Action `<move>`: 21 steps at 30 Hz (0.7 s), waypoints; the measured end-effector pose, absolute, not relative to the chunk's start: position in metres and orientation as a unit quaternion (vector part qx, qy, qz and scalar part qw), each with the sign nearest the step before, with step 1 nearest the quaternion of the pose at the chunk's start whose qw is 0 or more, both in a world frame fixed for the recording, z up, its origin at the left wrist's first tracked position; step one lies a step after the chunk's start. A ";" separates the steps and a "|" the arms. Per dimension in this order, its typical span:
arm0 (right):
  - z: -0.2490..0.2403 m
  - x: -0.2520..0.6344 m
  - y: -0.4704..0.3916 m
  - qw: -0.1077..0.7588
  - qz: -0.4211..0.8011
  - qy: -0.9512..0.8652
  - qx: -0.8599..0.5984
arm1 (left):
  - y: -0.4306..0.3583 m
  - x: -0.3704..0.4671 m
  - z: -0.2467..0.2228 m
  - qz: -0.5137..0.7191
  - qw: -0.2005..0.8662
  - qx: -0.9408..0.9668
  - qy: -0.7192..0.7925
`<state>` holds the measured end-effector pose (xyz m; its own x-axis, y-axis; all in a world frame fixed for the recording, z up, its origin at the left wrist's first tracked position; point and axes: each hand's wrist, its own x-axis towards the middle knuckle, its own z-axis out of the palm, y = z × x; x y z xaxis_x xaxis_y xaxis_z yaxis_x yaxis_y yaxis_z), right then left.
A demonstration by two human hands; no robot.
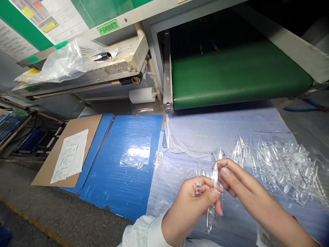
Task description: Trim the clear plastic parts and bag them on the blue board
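My left hand [191, 202] is closed around a slim, clear plastic piece [210, 219] with a tapered lower end, held between thumb and fingers. A second clear piece with a ridged end [198, 181] sticks up between the fingers of that hand. At the top of the first piece, my right hand [235, 178] has its fingertips pinched on the narrow tip. More transparent pieces [220, 154] show just behind the hands, partly covered by them. What exactly these parts are, I cannot tell.
A large heap of clear plastic pieces [290, 168] lies right of my hands; a small bunch [158, 163] lies left. A blue board [118, 144] carries a plastic bag [136, 156]. Beyond stands a green conveyor belt [231, 79]. Blue-handled pliers [300, 109] lie far right.
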<state>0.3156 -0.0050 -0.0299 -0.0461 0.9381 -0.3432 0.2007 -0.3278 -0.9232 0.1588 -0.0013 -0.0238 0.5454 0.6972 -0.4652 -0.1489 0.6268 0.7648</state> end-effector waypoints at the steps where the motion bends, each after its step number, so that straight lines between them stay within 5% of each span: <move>1: -0.029 0.318 -0.010 0.309 0.521 -0.519 -0.603 | -0.002 0.158 -0.022 0.269 0.800 0.351 0.405; 6: -0.026 0.325 -0.036 0.196 0.469 -0.640 -0.577 | -0.004 0.154 -0.017 0.286 0.776 0.377 0.416; 21: -0.027 0.320 -0.045 0.221 0.464 -0.654 -0.555 | -0.006 0.152 -0.009 0.272 0.719 0.470 0.433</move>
